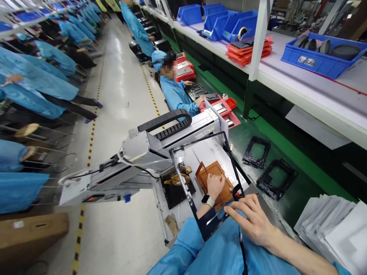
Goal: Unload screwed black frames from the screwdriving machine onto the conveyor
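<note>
My right hand grips a thin black rectangular frame at its near right corner, thumb and fingers closed on the edge. Tilted, the frame hangs in front of me, and I see through its opening. Behind it my left hand, with a watch at the wrist, rests on an orange fixture plate. Its fingers are curled; what they hold, if anything, is hidden. The fixture sits on the white bed of a grey benchtop machine. A roll of amber tape lies left of it on a black pad.
Two black plastic frames lie on the green bench to the right. White sheets are stacked near my right arm. A co-worker sits beyond the machine. Blue bins line the upper shelf.
</note>
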A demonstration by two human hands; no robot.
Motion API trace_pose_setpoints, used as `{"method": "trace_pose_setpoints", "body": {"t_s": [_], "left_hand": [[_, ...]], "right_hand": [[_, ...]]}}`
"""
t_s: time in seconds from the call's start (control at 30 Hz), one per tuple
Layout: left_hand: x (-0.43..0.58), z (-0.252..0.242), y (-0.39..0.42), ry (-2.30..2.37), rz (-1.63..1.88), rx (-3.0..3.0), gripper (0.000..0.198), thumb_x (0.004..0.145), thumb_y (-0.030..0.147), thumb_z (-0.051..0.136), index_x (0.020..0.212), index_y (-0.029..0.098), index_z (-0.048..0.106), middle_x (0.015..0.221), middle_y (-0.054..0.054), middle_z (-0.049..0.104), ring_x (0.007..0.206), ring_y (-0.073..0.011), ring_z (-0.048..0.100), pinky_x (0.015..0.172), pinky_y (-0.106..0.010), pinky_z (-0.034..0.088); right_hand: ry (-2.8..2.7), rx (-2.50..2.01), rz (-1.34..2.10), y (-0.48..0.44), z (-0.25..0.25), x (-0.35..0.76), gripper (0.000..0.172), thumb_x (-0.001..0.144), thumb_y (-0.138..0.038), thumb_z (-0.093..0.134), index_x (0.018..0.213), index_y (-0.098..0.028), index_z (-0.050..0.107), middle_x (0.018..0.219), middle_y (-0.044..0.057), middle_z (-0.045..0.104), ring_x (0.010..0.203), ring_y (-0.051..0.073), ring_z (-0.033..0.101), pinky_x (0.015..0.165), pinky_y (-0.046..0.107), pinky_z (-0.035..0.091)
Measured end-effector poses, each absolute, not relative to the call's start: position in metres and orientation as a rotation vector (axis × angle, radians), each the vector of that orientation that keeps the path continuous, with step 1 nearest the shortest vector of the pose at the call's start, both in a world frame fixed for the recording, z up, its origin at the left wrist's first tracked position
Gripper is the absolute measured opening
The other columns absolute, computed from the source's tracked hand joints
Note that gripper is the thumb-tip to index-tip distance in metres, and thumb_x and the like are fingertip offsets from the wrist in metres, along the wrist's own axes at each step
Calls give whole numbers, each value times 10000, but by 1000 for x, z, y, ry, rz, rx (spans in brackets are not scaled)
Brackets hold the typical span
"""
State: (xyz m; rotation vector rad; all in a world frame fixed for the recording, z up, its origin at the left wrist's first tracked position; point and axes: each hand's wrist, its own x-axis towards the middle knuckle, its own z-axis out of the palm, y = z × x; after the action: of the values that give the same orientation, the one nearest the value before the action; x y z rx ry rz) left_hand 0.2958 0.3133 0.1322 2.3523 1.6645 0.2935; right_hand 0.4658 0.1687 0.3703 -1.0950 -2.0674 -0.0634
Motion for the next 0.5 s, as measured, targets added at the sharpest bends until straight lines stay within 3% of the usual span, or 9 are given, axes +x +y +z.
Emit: {"method": "trace_pose_setpoints", "body": {"t_s": [0.27, 0.5], "left_hand": [[293, 140, 312, 1638, 239, 2331, 635, 1146, 377, 368, 682, 203, 763, 823, -195, 834, 788, -301, 714, 1002, -530, 380], [288, 140, 312, 1628, 129, 2356, 514, 1087, 319, 402, 703, 196, 720, 832, -187, 814, 823, -295, 691, 997, -513, 358]], "right_hand": [[-2161, -1136, -140, 166, 369, 467, 270, 1107, -124, 580, 1246, -178, 805, 1081, 84, 807, 957, 171, 614, 849, 371, 462], [-2119, -1148, -190, 166, 374, 464, 251, 1116, -131, 576, 1164, -169, 819, 1052, 62, 803, 926, 153, 589, 835, 362, 456]]}}
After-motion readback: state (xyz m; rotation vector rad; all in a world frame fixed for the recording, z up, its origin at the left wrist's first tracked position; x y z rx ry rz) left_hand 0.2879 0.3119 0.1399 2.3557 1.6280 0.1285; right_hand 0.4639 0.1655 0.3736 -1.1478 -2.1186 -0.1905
